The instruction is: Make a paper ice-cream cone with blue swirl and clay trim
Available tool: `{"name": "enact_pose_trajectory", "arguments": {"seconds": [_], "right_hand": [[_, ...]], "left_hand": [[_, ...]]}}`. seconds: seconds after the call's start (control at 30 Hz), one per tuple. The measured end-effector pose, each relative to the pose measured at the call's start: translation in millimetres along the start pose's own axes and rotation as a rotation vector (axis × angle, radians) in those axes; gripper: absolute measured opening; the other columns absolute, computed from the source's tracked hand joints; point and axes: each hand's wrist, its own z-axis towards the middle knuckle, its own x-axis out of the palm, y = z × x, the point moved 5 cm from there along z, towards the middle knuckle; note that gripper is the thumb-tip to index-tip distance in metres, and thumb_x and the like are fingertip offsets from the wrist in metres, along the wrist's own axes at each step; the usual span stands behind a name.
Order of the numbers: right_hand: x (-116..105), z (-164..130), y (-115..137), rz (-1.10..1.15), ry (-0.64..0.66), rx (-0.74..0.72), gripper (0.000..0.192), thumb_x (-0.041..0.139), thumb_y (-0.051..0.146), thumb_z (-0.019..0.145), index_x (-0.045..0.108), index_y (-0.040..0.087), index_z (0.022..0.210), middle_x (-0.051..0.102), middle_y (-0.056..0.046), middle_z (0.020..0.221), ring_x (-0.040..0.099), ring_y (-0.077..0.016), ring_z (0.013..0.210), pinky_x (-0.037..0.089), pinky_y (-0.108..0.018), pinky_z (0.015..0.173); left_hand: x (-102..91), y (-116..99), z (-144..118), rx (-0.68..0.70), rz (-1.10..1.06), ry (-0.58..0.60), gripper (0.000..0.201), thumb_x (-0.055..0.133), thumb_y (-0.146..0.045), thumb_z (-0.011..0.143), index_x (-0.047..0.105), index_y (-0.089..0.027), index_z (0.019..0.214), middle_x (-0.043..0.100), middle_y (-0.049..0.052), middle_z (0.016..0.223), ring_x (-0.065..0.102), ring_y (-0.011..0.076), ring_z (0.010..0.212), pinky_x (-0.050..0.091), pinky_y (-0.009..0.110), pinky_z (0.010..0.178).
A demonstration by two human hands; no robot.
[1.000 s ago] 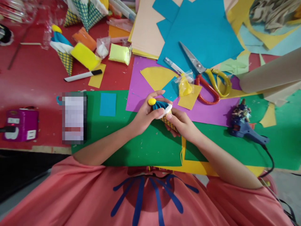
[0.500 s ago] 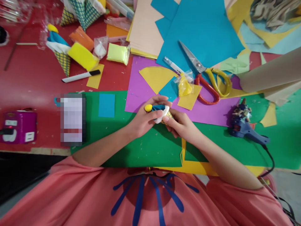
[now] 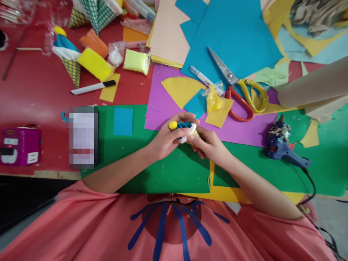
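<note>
Between both hands is a small paper ice cream cone (image 3: 191, 131) with a checked yellow cone, a white clay band, a blue swirl and a yellow ball on top. It lies tilted, its ball end pointing left. My left hand (image 3: 169, 136) is closed around the blue top, thumb near the white band. My right hand (image 3: 210, 143) grips the checked cone, its thumb against the white band. Fingers cover much of the cone and its tip. Below the hands lies a green sheet (image 3: 163, 170); a purple sheet (image 3: 156, 98) is just beyond them.
Large scissors (image 3: 231, 78) lie open beyond my right hand. A glue gun (image 3: 285, 148) with a cord rests at right. A finished-looking cone (image 3: 71, 67), clay packets, a marker (image 3: 92, 88), a phone (image 3: 83, 137) and a purple box (image 3: 20, 146) are at left.
Hands and cone hold nearly the same pose, with the cone turned very slightly. The view has shifted a little; the objects on the table stay where they were.
</note>
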Motion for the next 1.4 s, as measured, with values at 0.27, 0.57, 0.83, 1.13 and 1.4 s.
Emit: {"name": "enact_pose_trajectory", "arguments": {"seconds": [0.27,0.57,0.83,1.13,1.4], "right_hand": [[1,0,0,-0.021,0.005,-0.012,0.049,0.052,0.061,0.089,0.06,0.014,0.1,0.051,0.007,0.055,0.047,-0.0043,0.035,0.034,-0.016,0.035],[0,0,-3,0.01,0.019,-0.01,0.043,0.053,0.057,0.09,0.058,0.015,0.096,0.052,0.007,0.057,0.047,-0.0035,0.036,0.035,-0.016,0.036],[1,2,-2,0.049,0.051,-0.016,0.039,0.053,0.052,0.092,0.057,0.015,0.102,0.054,0.007,0.059,0.049,-0.0036,0.036,0.035,-0.016,0.036],[0,1,-1,0.09,0.066,-0.028,0.044,0.053,0.053,0.092,0.057,0.013,0.11,0.053,0.007,0.06,0.048,-0.0035,0.037,0.036,-0.015,0.035],[1,0,-2,0.154,0.06,-0.022,0.043,0.059,0.047,0.09,0.052,0.014,0.117,0.056,0.006,0.062,0.052,-0.0045,0.039,0.039,-0.014,0.035]], "left_hand": [[-1.1,1,1,0.007,0.03,0.001,0.038,0.076,-0.03,0.072,0.059,-0.022,0.105,0.065,0.001,0.102,0.051,0.0045,0.065,0.04,0.017,0.053],[-1.1,2,1,-0.012,0.018,-0.012,0.036,0.074,-0.029,0.072,0.059,-0.023,0.105,0.066,0.001,0.104,0.06,0.0111,0.087,0.048,0.02,0.065],[-3.4,2,2,-0.017,-0.018,-0.016,0.035,0.073,-0.026,0.072,0.059,-0.023,0.105,0.067,0.001,0.103,0.063,0.0141,0.09,0.05,0.022,0.067],[-5.2,-1,3,0.0,-0.04,-0.031,0.035,0.075,-0.027,0.071,0.061,-0.023,0.103,0.068,0.002,0.102,0.063,0.0165,0.097,0.051,0.026,0.079],[-10.6,-12,5,0.105,-0.032,-0.065,0.042,0.076,-0.04,0.076,0.061,-0.023,0.111,0.065,0.004,0.123,0.059,0.0206,0.12,0.047,0.033,0.1]]}}
